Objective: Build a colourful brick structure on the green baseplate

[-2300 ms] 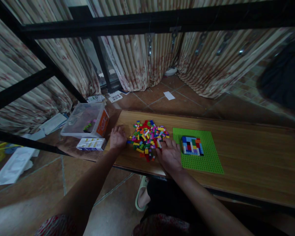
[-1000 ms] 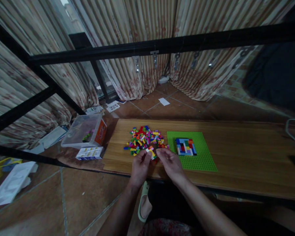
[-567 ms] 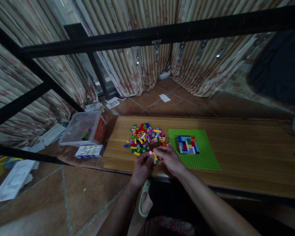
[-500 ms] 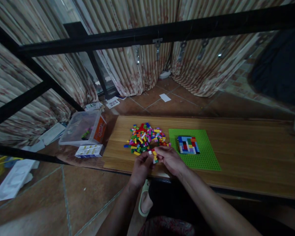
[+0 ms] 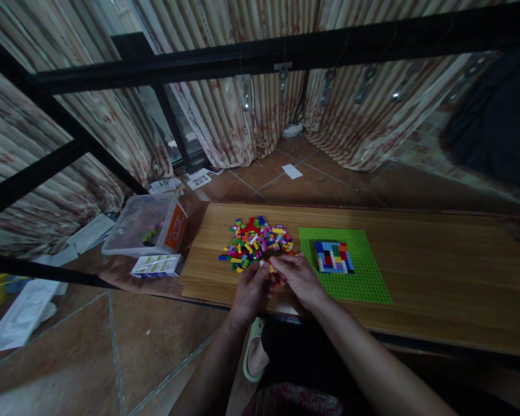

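My left hand [image 5: 250,289] and my right hand [image 5: 298,278] meet over the near edge of the wooden board [image 5: 433,266]. Between their fingertips they grip a few small toy building bricks [image 5: 272,268], mostly covered by the fingers; bits of white, yellow and red show. Just beyond lies a loose heap of colourful bricks [image 5: 253,238]. To the right of my right hand, a green baseplate [image 5: 366,283] carries a squarish built block of bricks [image 5: 333,257] in blue, white, red and other colours.
Left of the board, a clear plastic tub [image 5: 134,222] with an orange label stands on the floor behind a white-and-blue box [image 5: 157,266]. A black metal bar [image 5: 225,63] crosses above, before striped curtains [image 5: 242,127]. A slippered foot [image 5: 255,352] is below the board.
My fingers have closed further over the held bricks, which turned and now show less. The view has shifted slightly; the heap and the baseplate look unchanged.
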Available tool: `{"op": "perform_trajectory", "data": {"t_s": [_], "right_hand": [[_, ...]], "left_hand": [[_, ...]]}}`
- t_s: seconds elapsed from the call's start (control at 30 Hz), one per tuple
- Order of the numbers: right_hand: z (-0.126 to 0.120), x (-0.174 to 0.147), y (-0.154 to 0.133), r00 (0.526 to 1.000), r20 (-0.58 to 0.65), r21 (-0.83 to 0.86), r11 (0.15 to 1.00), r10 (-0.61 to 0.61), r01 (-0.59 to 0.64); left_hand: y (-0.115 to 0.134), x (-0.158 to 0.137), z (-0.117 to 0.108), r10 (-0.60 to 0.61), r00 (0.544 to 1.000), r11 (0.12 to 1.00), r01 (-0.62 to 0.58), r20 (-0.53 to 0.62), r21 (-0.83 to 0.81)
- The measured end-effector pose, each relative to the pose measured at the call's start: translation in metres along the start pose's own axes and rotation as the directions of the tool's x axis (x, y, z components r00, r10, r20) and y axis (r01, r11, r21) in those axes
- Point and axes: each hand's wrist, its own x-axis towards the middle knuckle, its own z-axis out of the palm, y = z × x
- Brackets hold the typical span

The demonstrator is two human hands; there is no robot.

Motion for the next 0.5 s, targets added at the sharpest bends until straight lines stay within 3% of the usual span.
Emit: {"op": "perform_trajectory", "data": {"t_s": [0.27, 0.5], "right_hand": [[0.002, 0.002, 0.005, 0.994, -0.096, -0.022, 0.999, -0.052, 0.050], [0.005, 0.003, 0.011, 0.994, -0.111, 0.176, 0.984, 0.022, -0.002]], "left_hand": [[0.006, 0.000, 0.010, 0.097, 0.993, 0.986, -0.086, -0.071, 0.146], [0.002, 0.008, 0.012, 0.063, 0.995, 0.996, -0.057, -0.078, 0.071]]}}
